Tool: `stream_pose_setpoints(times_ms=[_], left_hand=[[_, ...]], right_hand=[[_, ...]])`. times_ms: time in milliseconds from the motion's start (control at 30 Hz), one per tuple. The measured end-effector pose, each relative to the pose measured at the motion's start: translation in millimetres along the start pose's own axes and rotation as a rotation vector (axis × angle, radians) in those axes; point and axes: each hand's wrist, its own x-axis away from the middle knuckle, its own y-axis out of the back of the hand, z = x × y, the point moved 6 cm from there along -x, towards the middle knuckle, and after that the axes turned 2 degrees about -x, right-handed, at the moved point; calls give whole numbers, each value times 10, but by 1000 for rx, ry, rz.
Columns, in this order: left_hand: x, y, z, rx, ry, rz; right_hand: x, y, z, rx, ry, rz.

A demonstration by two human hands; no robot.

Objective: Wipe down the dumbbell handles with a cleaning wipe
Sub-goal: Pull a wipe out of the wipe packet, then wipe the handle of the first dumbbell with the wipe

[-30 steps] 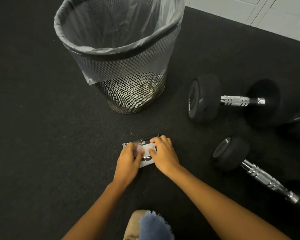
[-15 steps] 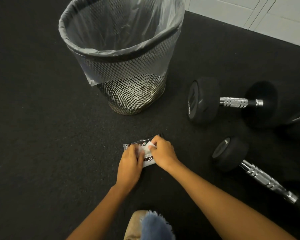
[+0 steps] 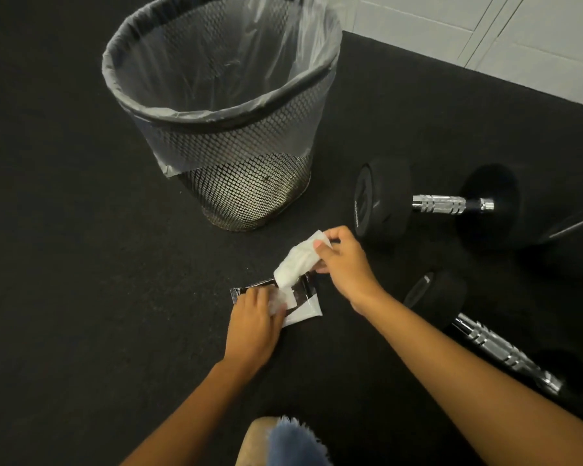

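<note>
Right grip (image 3: 345, 264), ctr of frame, pinches the top end of the white wipe (image 3: 297, 260) btwn thumb and fingertips. The wipe hangs crumpled from there, down and to the left, w/ its lower end still in the opening of the wipe packet (image 3: 304, 299). Left grip (image 3: 254, 322), just below and left of that, lies palm-down on the packet, fingers bent onto it, holding it against the floor (image 3: 64, 264). A white flap shows at its fingertips; can't tell if the fingers pinch it or only press.

The packet is black film w/ a white corner and lies flat on the dark floor.

Two dumbbells lie at the right, neither touched. The upper dumbbell (image 3: 438, 203) is at mid-right, chrome handle running approx left-right btwn black heads. The lower dumbbell (image 3: 498, 348) is at lower right, its handle slanting down toward the right edge, partly behind the right forearm.

Mesh bin (image 3: 249, 183) stands upright in the upper ctr, just above the wipe, w/ a clear liner (image 3: 216, 62) folded over its rim.

White panels (image 3: 485, 28) fill the upper right corner. Blue fringed fabric (image 3: 293, 442) shows at the bottom edge.
</note>
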Motion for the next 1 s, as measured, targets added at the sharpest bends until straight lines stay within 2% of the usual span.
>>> stream_pose_setpoints(times_ms=[67,133,200,333,433,600,700,867,933,1000], left_hand=[[12,-83,-197,-216,-115,142],[46,-151,-329,-300,-170,290],[21,-118,-355,-270,-190,402],[-198,293,-497,11,-209,570],[-414,789,-789,35,-261,572],[-694,1251,-1403,-2,-274,713],[-785,1196,-1782,212,-233,827],[-882,988,-2199,527,-143,869],[-905,925,-2314,658,-128,848],[-934,882,-2380,807,-104,778]], right_hand=[[26,83,71,-35,8,36],[60,167,132,-63,17,63],[87,269,190,-56,36,74],[67,500,297,-15,69,77],[47,666,414,-17,109,52],[70,909,647,-35,167,5],[100,1085,760,-68,178,-19],[120,1500,806,-176,141,-111],[114,1661,750,-318,66,-115],[112,1764,687,-542,11,-32]])
